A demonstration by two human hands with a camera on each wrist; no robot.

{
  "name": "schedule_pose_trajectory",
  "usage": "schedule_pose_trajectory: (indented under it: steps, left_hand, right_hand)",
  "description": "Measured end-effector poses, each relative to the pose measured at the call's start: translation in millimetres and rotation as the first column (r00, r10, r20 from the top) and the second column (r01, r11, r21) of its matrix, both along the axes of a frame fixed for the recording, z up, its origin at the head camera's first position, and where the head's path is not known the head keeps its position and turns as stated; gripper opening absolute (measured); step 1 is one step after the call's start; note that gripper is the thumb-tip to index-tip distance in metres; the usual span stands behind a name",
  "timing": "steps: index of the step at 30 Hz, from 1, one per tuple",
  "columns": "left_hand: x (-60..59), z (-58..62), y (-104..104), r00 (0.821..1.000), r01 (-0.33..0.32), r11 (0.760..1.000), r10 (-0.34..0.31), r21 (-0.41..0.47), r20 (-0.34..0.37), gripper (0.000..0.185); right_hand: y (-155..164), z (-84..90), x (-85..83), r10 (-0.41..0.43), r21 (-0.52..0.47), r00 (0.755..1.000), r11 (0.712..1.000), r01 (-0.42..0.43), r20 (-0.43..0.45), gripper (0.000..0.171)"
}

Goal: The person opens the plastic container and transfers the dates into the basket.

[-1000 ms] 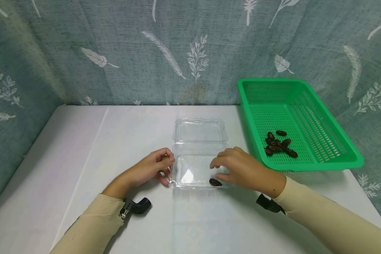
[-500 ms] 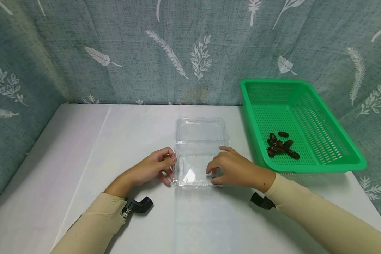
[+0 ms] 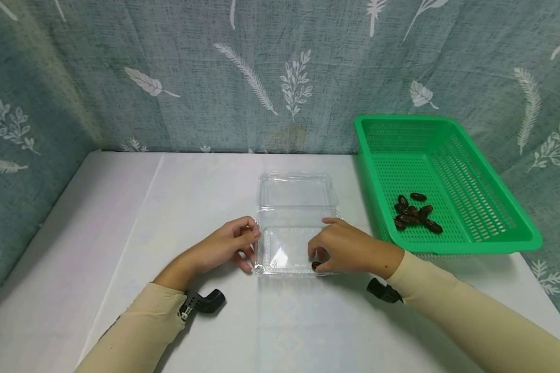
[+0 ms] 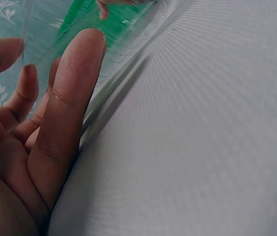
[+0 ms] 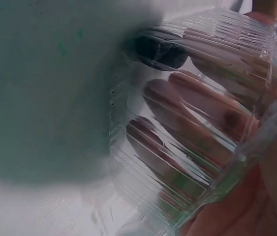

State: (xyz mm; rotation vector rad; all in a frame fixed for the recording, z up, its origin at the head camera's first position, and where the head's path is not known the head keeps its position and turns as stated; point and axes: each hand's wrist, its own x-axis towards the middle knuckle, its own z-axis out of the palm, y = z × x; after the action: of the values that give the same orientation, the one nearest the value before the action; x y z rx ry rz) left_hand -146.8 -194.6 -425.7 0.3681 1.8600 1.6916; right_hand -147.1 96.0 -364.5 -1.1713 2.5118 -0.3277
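Observation:
A clear plastic clamshell box [image 3: 289, 220] lies with its lid [image 3: 298, 190] folded back. My left hand [image 3: 226, 243] steadies its left side, relaxed fingers at the wall; in the left wrist view the fingers [image 4: 67, 93] extend along the plastic edge. My right hand [image 3: 343, 248] reaches into the box's front right corner, thumb and fingertips at a dark brown date [image 3: 316, 265] that is partly hidden by the thumb. Through the plastic wall, the right wrist view shows this date [image 5: 160, 49] beside the thumb tip, with the other fingers [image 5: 192, 123] extended apart below it.
A green plastic basket [image 3: 448, 247] stands at the right, with several dates [image 3: 410, 215] in its near left part. White cloth covers the table [image 3: 191, 186]. A patterned grey-green curtain [image 3: 205, 93] hangs behind and at the left.
My right hand has come down from above the date onto it, covering it half a second ago; part of the date shows again now. My left hand has kept its place at the box.

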Motion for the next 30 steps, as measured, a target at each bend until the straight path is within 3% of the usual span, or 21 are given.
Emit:
schedule_pose_trajectory:
  steps: [15, 22, 26, 30]
  left_hand:
    - [0.6, -2.0, -1, 1.000, -0.008, 1.000, 0.008, 0.003, 0.006, 0.029]
    - [3.1, 0.5, 0, 1.000, -0.014, 1.000, 0.014, -0.017, -0.009, 0.027]
    - [3.4, 0.8, 0, 1.000, -0.019, 0.999, 0.019, -0.031, -0.013, 0.026]
    - [1.9, 0.1, 2, 1.000, -0.018, 0.999, 0.017, -0.038, -0.020, 0.027]
  right_hand:
    - [2, 1.0, -3.2, -0.014, -0.066, 0.997, 0.998, 0.019, 0.072, 0.013]
    - [6, 4.8, 1.1, -0.033, -0.173, 0.999, 0.984, 0.032, 0.001, 0.016]
    - [13, 8.1, 10.9, -0.077, -0.299, 0.994, 0.953, 0.050, -0.079, 0.020]
    - [26, 9.1, 22.7, -0.123, -0.480, 0.978, 0.877, 0.026, -0.170, 0.028]
